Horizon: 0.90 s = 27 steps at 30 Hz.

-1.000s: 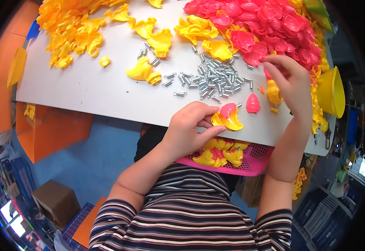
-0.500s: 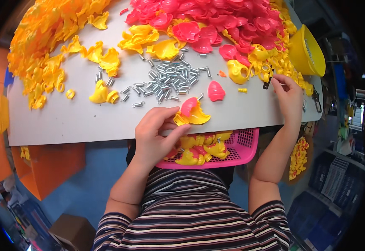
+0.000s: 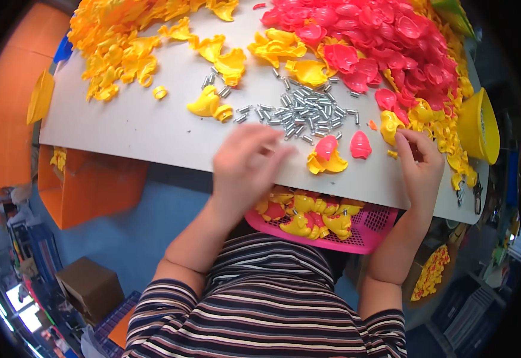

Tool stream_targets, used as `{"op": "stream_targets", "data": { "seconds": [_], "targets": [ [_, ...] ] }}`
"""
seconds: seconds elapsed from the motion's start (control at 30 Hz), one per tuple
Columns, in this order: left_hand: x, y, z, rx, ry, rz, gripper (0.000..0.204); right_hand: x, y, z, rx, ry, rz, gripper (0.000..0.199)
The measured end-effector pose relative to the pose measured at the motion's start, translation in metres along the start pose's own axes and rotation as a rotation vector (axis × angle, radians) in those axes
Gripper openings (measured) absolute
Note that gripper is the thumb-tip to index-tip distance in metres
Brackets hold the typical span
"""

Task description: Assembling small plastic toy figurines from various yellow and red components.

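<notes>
Your left hand (image 3: 240, 162) off pink-and-yellow shell (image 3: 326, 151), grip released; right hand (image 3: 422, 167) by hollow yellow piece (image 3: 390, 126), grip unclear. Likely part-picking; next calls for pinch.

My left hand (image 3: 251, 158) is hovering, blurred, fingers parted, beside a yellow shell (image 3: 331, 166) bearing a pink piece (image 3: 326, 147). Metal springs (image 3: 311, 110) are lying beyond. My right hand (image 3: 420, 164) is hovering at a rounded yellow part (image 3: 390, 126), contact unclear.
</notes>
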<state>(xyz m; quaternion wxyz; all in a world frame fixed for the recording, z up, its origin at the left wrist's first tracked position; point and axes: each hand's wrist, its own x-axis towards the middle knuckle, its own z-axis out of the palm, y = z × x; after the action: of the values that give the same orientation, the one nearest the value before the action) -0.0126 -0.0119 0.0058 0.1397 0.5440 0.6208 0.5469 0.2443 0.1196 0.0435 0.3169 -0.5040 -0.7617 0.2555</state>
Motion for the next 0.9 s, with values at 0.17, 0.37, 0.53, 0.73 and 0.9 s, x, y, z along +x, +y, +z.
{"op": "stream_targets", "data": {
  "seconds": [0.17, 0.37, 0.53, 0.73, 0.9],
  "targets": [
    [0.061, -0.026, -0.033, 0.628, 0.035, 0.061, 0.017, -0.014, 0.017, -0.001, 0.098, 0.036, 0.060, 0.013],
    [0.088, -0.051, -0.042, 0.778, 0.000, 0.008, 0.023, -0.027, 0.026, -0.003, 0.144, 0.042, 0.101, 0.013],
    [0.109, -0.068, -0.045, 0.691, -0.028, -0.029, 0.024, -0.038, 0.032, -0.009, 0.149, 0.059, 0.171, 0.014],
    [0.112, -0.061, -0.051, 0.682, 0.030, -0.045, 0.019, -0.043, 0.034, -0.010, 0.152, 0.064, 0.183, 0.012],
    [0.088, -0.038, -0.037, 0.808, -0.191, -0.066, 0.012, -0.046, 0.029, -0.008, 0.171, 0.047, 0.139, 0.013]
  ]
}}
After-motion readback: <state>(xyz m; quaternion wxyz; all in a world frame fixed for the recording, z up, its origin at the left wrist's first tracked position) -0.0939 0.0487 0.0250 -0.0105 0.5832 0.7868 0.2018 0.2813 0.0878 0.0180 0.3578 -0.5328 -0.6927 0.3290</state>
